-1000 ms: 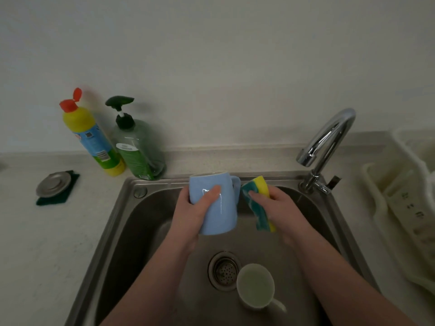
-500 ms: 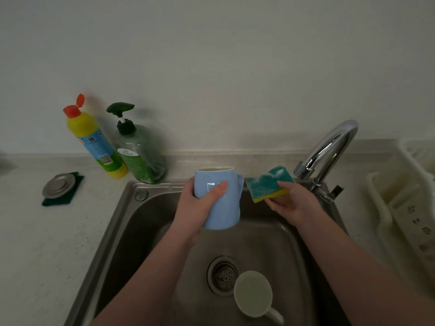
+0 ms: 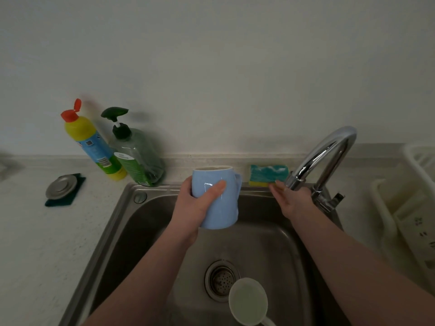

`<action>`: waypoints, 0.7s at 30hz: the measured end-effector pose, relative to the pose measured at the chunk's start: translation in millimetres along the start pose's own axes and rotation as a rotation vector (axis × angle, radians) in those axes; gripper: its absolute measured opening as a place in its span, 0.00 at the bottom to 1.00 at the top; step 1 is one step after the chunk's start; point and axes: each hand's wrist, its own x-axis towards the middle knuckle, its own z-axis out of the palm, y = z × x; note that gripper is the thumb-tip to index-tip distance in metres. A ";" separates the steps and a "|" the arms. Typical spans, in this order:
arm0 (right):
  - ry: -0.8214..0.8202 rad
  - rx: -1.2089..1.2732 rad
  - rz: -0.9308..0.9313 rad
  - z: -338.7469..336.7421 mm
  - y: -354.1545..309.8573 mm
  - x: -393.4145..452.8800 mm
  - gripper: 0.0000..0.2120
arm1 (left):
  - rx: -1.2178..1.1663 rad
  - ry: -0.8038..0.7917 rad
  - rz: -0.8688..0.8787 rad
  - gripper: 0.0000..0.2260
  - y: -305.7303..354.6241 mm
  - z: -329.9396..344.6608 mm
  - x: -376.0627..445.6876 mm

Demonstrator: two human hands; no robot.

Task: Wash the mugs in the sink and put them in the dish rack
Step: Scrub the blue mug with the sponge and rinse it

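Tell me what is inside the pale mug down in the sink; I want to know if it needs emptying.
The pale mug stands upright beside the drain strainer and looks filled nearly to the rim with cloudy, greenish liquid. That liquid hides the mug's bottom, so anything lying under it cannot be seen.

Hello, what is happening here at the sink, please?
A person is washing mugs. The left hand grips a blue mug above the sink. The right hand is open beside the faucet, its fingertips at a sponge lying on the sink's back edge. A white mug sits in the basin by the drain, unwashed as far as I can tell. No water runs. The dish rack stands on the right.
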 end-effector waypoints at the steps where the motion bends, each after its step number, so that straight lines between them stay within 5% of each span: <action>1: 0.006 -0.008 -0.028 -0.1 -0.2 -0.3 0.22 | 0.001 -0.001 -0.003 0.31 -0.4 1.4 0.7; 4: 0.006 -0.161 -0.093 2.5 3.6 -3.3 0.22 | 0.004 0.001 0.000 0.32 -2.7 5.1 3.5; 8: -0.030 -0.266 -0.138 2.5 2.6 -2.7 0.07 | 0.023 -0.001 0.009 0.38 -4.4 10.7 6.1; 14: -0.069 -0.581 -0.278 -5.5 -0.6 -3.6 0.10 | 0.024 -0.031 0.006 0.34 -3.1 21.0 4.5; 18: 0.012 -0.831 -0.578 -25.6 -4.1 -16.4 0.05 | 0.013 -0.069 0.009 0.28 -2.5 27.7 -0.3; 21: 0.187 -1.161 -0.999 -51.1 -17.1 -30.9 0.08 | 0.002 -0.085 -0.012 0.32 -6.2 32.3 -4.0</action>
